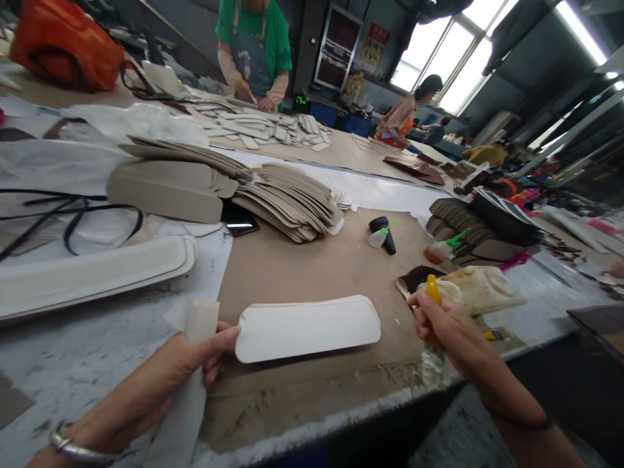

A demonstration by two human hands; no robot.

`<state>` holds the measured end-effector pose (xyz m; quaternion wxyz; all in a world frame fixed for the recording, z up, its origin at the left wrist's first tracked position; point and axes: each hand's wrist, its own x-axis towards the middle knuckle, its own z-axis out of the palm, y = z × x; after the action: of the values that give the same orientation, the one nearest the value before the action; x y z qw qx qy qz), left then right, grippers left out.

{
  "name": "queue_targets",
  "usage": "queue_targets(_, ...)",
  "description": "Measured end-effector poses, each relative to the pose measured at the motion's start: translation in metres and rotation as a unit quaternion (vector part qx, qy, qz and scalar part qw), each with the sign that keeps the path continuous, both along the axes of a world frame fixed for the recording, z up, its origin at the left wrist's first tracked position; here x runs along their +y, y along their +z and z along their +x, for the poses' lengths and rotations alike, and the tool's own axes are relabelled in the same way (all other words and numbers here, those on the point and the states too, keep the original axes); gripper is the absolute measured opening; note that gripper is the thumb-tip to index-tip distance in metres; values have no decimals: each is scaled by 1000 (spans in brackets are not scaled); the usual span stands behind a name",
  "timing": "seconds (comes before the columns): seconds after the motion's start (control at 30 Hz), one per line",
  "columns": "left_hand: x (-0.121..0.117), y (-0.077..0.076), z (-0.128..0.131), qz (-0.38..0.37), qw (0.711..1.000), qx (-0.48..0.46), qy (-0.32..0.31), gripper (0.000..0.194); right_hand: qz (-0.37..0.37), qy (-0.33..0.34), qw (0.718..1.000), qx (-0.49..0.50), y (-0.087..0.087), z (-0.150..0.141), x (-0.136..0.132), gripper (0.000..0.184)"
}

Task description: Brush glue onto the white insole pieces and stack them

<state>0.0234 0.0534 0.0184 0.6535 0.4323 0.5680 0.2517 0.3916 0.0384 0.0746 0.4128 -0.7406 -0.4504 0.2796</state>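
A white, round-ended flat piece lies on the brown board in front of me, with edges of another layer showing beneath it. My left hand is closed around a pale, bendable strip, which shows above and below the fingers. A fingertip of that hand touches the left end of the white piece. To the right, my right hand is closed around a tool with a yellow handle; its working end is hidden. Just beyond that hand lies a cream-coloured, stained plastic container on its side.
Fanned stacks of grey-brown pieces and long white pieces lie left. Small bottles with green tips and a dark stack stand right. A phone lies behind. A co-worker in green stands across the table.
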Motion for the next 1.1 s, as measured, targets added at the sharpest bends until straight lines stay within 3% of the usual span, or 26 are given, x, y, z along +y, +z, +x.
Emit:
queue_targets(0.1, -5, 1, 2, 35, 999, 7, -1, 50, 91, -14, 988, 126, 16, -33, -11, 52)
queue_targets(0.2, -7, 1, 7, 50, 998, 17, 23, 47, 150, 4, 969, 197, 15, -84, -15, 53)
queue_targets(0.33, -12, 0, 11, -37, 996, -54, 63, 39, 158, 52, 941, 294, -12, -143, -14, 48)
queue_targets(0.43, -18, -2, 10, -54, 992, -78, 81, 37, 133, 49, 938, 316, -35, -165, -16, 44)
queue_targets(0.53, -21, -2, 9, -48, 993, -68, 86, 30, 111, 33, 950, 290, -46, -168, -21, 39)
queue_targets(0.7, -18, 1, 11, -29, 995, -49, 84, 33, 133, 16, 959, 250, -41, -168, -29, 34)
queue_targets(0.87, -16, -2, 8, 54, 997, 46, -1, 43, 160, 34, 963, 213, -44, -177, -31, 30)
queue_targets(0.97, -18, -9, 4, 76, 994, 76, -24, 50, 191, 19, 976, 108, -49, -162, -32, 26)
queue_targets(1.1, -22, -20, 0, 63, 995, 77, 14, 47, 222, -26, 972, -71, -52, -117, -35, 20)
